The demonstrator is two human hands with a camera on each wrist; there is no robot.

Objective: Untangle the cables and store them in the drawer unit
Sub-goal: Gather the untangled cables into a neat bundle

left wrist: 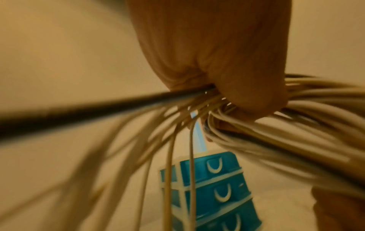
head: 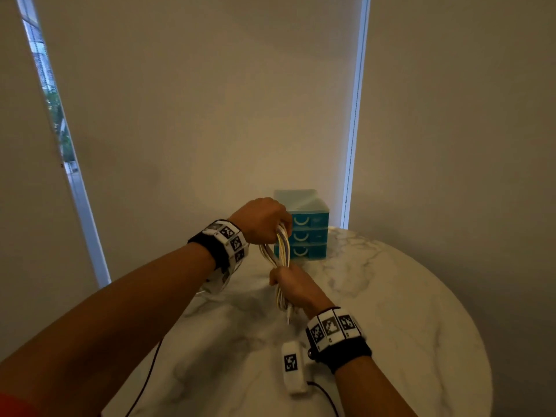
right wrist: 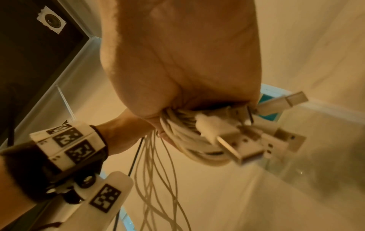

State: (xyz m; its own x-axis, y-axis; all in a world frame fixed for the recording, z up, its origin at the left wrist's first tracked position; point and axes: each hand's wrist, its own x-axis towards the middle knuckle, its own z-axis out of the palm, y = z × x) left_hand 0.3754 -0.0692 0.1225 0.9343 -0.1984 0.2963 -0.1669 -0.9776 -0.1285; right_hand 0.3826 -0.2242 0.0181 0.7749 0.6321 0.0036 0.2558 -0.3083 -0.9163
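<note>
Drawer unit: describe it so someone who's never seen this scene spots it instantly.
Start at the round marble table and look to its far edge, by the bright window strip. The drawer unit stands there, just behind the hands' cable bundle. It is the only teal thing in view: a small stack of three shut drawers, each with a pale crescent handle.

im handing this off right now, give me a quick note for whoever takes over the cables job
Left hand: grips the top of the cable bundle, raised above the table.
Right hand: grips the same bundle lower down; USB plugs stick out past its fist.
Drawer unit: at the table's far edge, all three drawers shut.
Done: cables gathered in both hands.
Left: separate the cables, open a drawer, store them.
</note>
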